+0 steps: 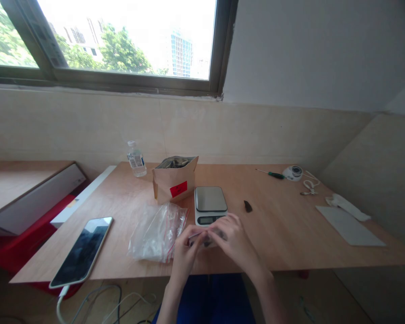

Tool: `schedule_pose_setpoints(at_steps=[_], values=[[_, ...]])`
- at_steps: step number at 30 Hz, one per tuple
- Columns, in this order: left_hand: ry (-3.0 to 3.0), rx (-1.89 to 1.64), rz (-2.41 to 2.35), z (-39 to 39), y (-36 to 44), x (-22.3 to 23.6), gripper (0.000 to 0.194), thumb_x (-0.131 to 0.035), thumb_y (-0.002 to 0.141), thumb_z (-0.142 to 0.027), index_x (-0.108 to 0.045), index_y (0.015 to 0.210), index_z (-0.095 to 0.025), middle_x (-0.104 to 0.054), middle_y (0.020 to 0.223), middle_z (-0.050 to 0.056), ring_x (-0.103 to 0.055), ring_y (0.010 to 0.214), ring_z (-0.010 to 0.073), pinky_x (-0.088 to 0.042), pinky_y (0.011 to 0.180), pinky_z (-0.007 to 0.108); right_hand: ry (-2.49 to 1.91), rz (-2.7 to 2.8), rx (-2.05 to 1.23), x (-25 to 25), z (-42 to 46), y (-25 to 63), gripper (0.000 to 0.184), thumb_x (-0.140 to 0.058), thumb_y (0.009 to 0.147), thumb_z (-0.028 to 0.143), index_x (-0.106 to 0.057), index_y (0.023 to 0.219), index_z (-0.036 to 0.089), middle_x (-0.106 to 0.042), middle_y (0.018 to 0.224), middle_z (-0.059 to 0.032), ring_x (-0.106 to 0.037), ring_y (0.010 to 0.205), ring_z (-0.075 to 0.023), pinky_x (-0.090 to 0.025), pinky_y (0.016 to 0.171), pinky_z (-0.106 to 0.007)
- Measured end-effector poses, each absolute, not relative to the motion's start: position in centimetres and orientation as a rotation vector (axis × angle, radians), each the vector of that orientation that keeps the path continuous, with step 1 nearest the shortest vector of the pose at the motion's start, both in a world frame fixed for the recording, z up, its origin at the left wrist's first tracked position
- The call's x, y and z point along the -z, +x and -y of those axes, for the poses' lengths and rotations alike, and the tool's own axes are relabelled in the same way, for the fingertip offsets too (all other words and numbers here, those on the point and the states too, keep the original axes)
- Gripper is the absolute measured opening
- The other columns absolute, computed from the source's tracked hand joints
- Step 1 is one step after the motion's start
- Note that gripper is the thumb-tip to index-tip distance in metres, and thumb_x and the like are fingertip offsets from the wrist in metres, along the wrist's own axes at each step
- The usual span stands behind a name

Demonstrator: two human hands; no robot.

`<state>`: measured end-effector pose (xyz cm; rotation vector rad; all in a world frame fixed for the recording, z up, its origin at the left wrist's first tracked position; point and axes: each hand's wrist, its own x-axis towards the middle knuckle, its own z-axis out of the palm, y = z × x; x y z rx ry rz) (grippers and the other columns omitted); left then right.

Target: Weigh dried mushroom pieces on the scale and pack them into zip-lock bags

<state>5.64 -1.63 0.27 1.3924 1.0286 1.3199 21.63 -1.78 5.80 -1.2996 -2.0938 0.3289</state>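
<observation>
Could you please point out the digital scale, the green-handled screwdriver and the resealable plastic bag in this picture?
Digital kitchen scale (211, 199): head view, on its steel weighing plate.
Screwdriver (276, 175): head view, on its green handle.
Resealable plastic bag (158, 234): head view, on its middle.

Small dark object (218, 234), partly hidden, held between left hand (185, 253) and right hand (235, 238), near digital scale (210, 199).

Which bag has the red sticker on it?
The brown paper bag standing up behind the scale has the red sticker. The clear plastic zip bag lying flat near the hands has thin red lines along its edge, but no sticker.
</observation>
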Motion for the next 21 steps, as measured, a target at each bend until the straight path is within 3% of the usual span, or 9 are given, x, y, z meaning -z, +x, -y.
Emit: schedule_pose_setpoints(at_steps=[4, 8, 15, 18, 21], values=[[1.427, -1.343, -1.07, 1.9, 6.1, -0.5, 0.02, -0.057, 0.083, -0.034, -0.067, 0.084, -0.017, -0.068, 0.081, 0.006, -0.063, 0.079, 0.0188, -0.048, 0.072, 0.026, -1.286, 2.24, -0.203, -5.6, 1.0, 21.2, 0.024, -0.047, 0.087, 0.013, -0.062, 0.07, 0.021, -0.065, 0.068, -0.0011, -0.058, 0.069, -0.0172, -0.041, 0.08, -0.035], [1.456, -1.382, -1.081, 2.2, 6.3, -0.9, 0.018, -0.057, 0.084, -0.032, -0.067, 0.084, -0.017, -0.068, 0.083, 0.005, -0.063, 0.08, 0.0185, -0.048, 0.073, 0.027, -1.275, 2.197, -0.096, -5.1, 0.9, 21.3, 0.026, -0.047, 0.084, 0.004, -0.061, 0.068, 0.02, -0.064, 0.062, -0.0004, -0.054, 0.06, -0.0152, -0.039, 0.078, -0.033], [1.387, -1.465, -1.201, 2.5, 5.4, -1.4, 0.018, -0.06, 0.082, -0.033, -0.069, 0.083, -0.018, -0.068, 0.081, 0.005, -0.063, 0.078, 0.0183, -0.048, 0.071, 0.025, -1.275, 2.109, -0.075, -5.6, 1.3, 22.9, 0.017, -0.058, 0.085, 0.018, -0.069, 0.072, 0.023, -0.067, 0.073, -0.0032, -0.057, 0.076, -0.0198, -0.042, 0.069, -0.031], [1.329, -1.467, -1.177, 2.3, 5.6, -1.8, 0.018, -0.062, 0.08, -0.034, -0.07, 0.081, -0.017, -0.068, 0.081, 0.005, -0.063, 0.079, 0.0183, -0.048, 0.071, 0.025, -1.191, 2.084, -0.089, -5.6, 1.0, 23.2, 0.023, -0.055, 0.086, 0.013, -0.067, 0.069, 0.022, -0.069, 0.072, -0.0018, -0.059, 0.074, -0.0187, -0.043, 0.073, -0.033], [1.225, -1.453, -1.152, 2.2, 5.9, -2.1, 0.02, -0.063, 0.079, -0.036, -0.069, 0.08, -0.017, -0.068, 0.08, 0.005, -0.062, 0.077, 0.0174, -0.048, 0.069, 0.023, -1.126, 2.07, -0.157, -5.3, 0.7, 23.4, 0.019, -0.056, 0.086, 0.012, -0.07, 0.078, 0.023, -0.073, 0.083, -0.0007, -0.062, 0.089, -0.0201, -0.044, 0.081, -0.035]])
